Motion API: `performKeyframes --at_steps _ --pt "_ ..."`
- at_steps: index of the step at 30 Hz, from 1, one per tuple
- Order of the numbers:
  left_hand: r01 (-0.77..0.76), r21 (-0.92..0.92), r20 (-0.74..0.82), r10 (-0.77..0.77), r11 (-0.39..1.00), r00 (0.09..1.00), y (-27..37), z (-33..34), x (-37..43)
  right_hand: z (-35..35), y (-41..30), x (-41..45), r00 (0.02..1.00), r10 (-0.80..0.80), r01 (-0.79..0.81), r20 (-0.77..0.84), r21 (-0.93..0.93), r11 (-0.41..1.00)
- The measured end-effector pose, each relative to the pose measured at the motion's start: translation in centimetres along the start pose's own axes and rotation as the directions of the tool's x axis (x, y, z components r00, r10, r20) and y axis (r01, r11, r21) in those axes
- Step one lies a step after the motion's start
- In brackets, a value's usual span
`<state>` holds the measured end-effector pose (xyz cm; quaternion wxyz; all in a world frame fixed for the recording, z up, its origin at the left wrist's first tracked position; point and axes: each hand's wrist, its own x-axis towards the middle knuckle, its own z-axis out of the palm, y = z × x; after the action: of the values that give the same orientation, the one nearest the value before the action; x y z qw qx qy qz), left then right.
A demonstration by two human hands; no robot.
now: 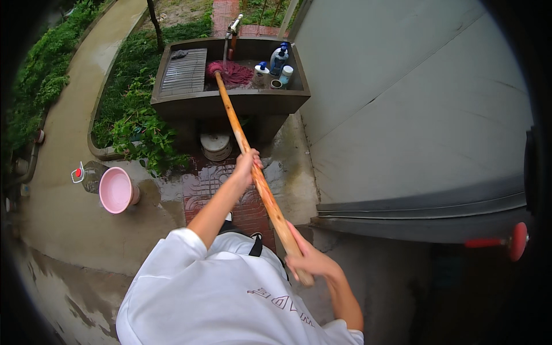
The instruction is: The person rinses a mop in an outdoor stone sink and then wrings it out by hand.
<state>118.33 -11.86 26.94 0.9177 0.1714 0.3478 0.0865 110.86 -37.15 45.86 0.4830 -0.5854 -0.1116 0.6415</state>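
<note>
My left hand point(249, 164) is closed around the middle of a mop's long wooden handle point(236, 125). Near the handle's lower end, my right hand point(308, 258) grips the wood. The handle slants up and away to a red string mop head point(233, 72), which lies in an outdoor stone sink point(233, 95). Above it, a metal tap point(234, 26) runs water onto the mop strands. To the left of the mop head is the sink's ribbed washboard point(184, 71), with a dark, crumpled thing point(179, 54) on it.
Pump bottles point(261, 73) and small containers point(286, 74) stand in the sink's right side. A lidded bucket point(216, 145) sits below. A pink bucket point(115, 190) and a clear plastic jug point(92, 177) are on the ground at left. A grey wall point(409, 108) rises at right.
</note>
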Motion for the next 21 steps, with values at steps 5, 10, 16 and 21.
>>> performKeyframes --at_steps 5,10,16,21 --pt "-0.079 -0.052 0.023 0.08 0.996 0.997 -2.4 3.0 -1.8 -2.4 -2.7 -4.0 0.988 0.15 -0.152 -0.038 -0.081 0.985" --pt "-0.119 0.022 -0.12 0.121 0.993 0.985 -0.6 0.9 8.9 -5.4 0.7 4.4 0.995 -0.004 -0.005 -0.099 -0.086 0.996" --pt "-0.097 0.139 -0.115 0.114 0.985 0.987 -1.5 1.5 0.3 -1.4 0.7 -1.7 0.997 -0.01 0.019 -0.071 0.137 0.99" --pt "-0.025 0.14 -0.095 0.038 0.99 0.995 -6.4 6.7 -11.2 3.1 1.4 -12.6 0.962 0.073 -0.057 -0.263 0.071 0.996"
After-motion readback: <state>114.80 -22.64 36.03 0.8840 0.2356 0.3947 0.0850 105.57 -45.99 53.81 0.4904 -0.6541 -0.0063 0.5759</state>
